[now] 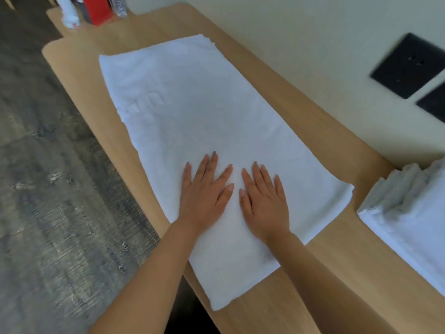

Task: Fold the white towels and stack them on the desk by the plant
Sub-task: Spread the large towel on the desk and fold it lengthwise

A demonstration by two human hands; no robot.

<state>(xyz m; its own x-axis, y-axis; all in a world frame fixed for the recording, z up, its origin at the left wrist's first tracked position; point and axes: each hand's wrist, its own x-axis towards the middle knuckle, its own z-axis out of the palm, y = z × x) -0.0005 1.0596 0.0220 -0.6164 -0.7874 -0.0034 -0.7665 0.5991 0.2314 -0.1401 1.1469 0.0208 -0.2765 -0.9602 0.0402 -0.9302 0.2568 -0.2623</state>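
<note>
Head view: one white towel [192, 131] lies spread along the tabletop [325, 273], centre frame. Left hand [204, 189] and right hand [265, 201] press flat on it, fingers spread, gripping nothing. Folded towel stack [404, 213], right edge, is cut off; count unclear.

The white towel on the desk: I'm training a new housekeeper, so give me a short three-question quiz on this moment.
1. True or false: both hands lie flat, palms down, on the long towel.
2. Multiple choice: where is the stack of folded towels? A) far end of the desk, B) right of the long towel, C) on the floor.
3. Fill in: the left hand and right hand rest on the towel's ____ end, near or far from the person.

Key: 1 true; 2 B; 3 near.
</note>
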